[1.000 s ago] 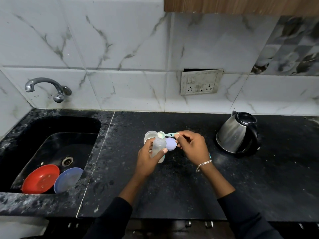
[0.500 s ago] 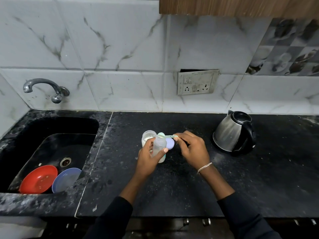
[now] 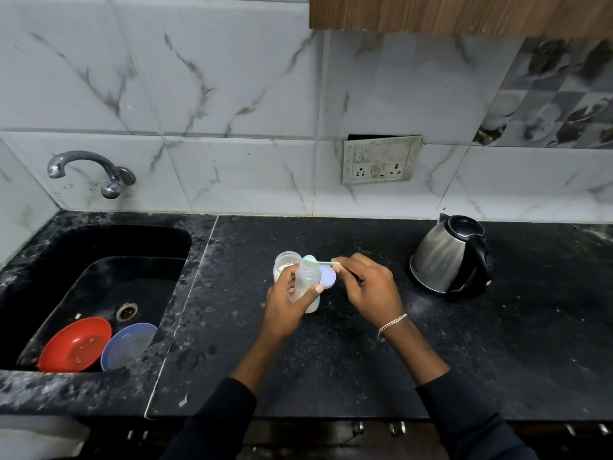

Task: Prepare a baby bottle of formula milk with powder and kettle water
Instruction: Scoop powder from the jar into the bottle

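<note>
My left hand (image 3: 284,302) grips a clear baby bottle (image 3: 308,283) standing on the black counter (image 3: 331,360) in the middle. My right hand (image 3: 368,287) pinches the handle of a pale green scoop (image 3: 320,261), whose bowl sits over the bottle's open mouth. Just behind the bottle stands an open clear jar of white powder (image 3: 284,264). A lilac lid (image 3: 328,277) lies right of the bottle, partly hidden by it. The steel kettle (image 3: 446,257) with a black handle stands at the right, apart from both hands.
A black sink (image 3: 109,280) at the left holds a red bowl (image 3: 75,348) and a blue bowl (image 3: 127,345). A tap (image 3: 89,169) sticks out of the tiled wall above it. A switch socket plate (image 3: 381,159) is on the wall behind the counter.
The scoop's bowl has stayed over the bottle's mouth and seems to have tipped a little. Both hands keep their holds. The camera has shifted slightly.
</note>
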`<move>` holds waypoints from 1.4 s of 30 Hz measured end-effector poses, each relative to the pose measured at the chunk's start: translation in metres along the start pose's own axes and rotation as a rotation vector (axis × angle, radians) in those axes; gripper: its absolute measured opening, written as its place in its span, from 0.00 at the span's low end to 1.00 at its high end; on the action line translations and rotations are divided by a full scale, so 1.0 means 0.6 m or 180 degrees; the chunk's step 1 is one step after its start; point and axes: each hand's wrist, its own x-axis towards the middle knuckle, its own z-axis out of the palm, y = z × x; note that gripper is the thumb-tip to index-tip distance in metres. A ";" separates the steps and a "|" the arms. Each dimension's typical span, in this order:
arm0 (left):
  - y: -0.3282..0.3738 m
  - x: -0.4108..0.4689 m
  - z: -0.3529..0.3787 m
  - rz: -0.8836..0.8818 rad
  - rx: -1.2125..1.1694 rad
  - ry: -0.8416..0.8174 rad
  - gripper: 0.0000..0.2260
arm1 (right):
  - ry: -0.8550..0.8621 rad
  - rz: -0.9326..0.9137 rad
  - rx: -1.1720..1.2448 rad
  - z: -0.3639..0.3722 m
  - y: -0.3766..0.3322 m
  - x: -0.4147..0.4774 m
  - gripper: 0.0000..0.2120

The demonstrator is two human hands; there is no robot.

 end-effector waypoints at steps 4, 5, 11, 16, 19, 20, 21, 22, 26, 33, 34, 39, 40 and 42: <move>0.006 -0.002 0.000 0.0001 -0.0026 0.0001 0.17 | 0.0062 -0.0094 -0.0134 0.000 -0.001 -0.002 0.09; 0.007 -0.002 -0.001 0.0009 -0.0022 -0.0008 0.17 | 0.0092 -0.0125 -0.0166 0.001 -0.002 -0.002 0.10; 0.004 -0.001 -0.001 -0.0005 0.0007 -0.0004 0.18 | 0.0049 -0.0128 -0.0162 -0.001 -0.003 0.000 0.11; -0.002 0.001 -0.001 -0.0015 0.0033 -0.0010 0.19 | 0.0064 -0.0114 -0.0143 -0.003 -0.003 -0.002 0.10; -0.001 0.000 0.000 -0.0021 0.0042 -0.0015 0.21 | 0.0097 -0.0109 -0.0151 -0.003 -0.003 -0.002 0.11; 0.000 0.000 0.000 -0.0030 0.0048 -0.0016 0.21 | 0.0118 -0.0120 -0.0162 -0.004 -0.002 -0.002 0.11; 0.001 0.000 0.000 -0.0031 0.0049 -0.0015 0.21 | 0.0120 -0.0124 -0.0160 -0.004 -0.002 -0.002 0.10; 0.002 -0.001 0.000 -0.0030 0.0052 -0.0014 0.21 | 0.0102 -0.0121 -0.0155 -0.004 -0.002 -0.002 0.10; 0.001 -0.001 0.000 -0.0027 0.0069 -0.0035 0.20 | 0.0111 -0.0120 -0.0188 -0.005 -0.003 -0.002 0.10; 0.001 0.001 0.002 -0.0041 0.0085 -0.0054 0.20 | 0.0153 -0.0142 -0.0225 -0.007 -0.004 -0.002 0.09; 0.001 0.001 0.002 -0.0042 0.0088 -0.0059 0.20 | 0.0143 -0.0138 -0.0213 -0.007 -0.005 -0.001 0.09; 0.001 0.004 0.002 -0.0055 0.0046 -0.0067 0.21 | 0.0186 -0.0170 -0.0232 -0.011 -0.008 0.000 0.08; 0.001 0.005 0.002 -0.0062 0.0034 -0.0068 0.21 | 0.0198 -0.0195 -0.0251 -0.011 -0.008 0.000 0.08; 0.000 0.006 0.003 -0.0067 0.0004 -0.0073 0.22 | 0.0208 -0.0221 -0.0274 -0.010 -0.009 0.000 0.08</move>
